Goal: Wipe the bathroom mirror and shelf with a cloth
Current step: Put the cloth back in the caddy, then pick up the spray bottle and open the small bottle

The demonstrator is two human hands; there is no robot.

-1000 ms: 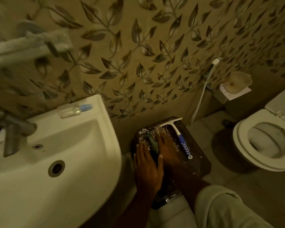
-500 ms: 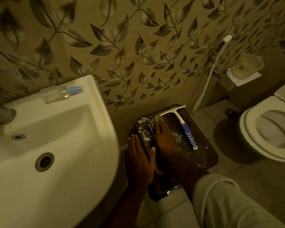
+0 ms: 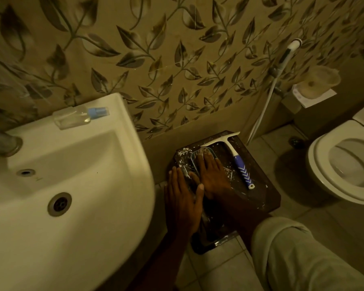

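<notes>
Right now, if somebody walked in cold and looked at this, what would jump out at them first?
Probably the big white sink filling the left side, with a small clear bottle lying on its back ledge. Next, both hands, left hand and right hand, laid flat on a dark paint-spattered stool at centre, a blue-handled squeegee lying beside them. An open toilet sits at right.

I see both hands laid flat, fingers straight, on a dark paint-spattered stool [image 3: 261, 198] on the floor. My left hand [image 3: 182, 203] lies near its left edge; my right hand [image 3: 212, 175] covers something pale, possibly the cloth [image 3: 202, 151]. A blue-handled squeegee [image 3: 239, 164] lies just right of it. The white sink [image 3: 105, 169] sits left, with a small bottle [image 3: 78, 117] on its rim.
</notes>
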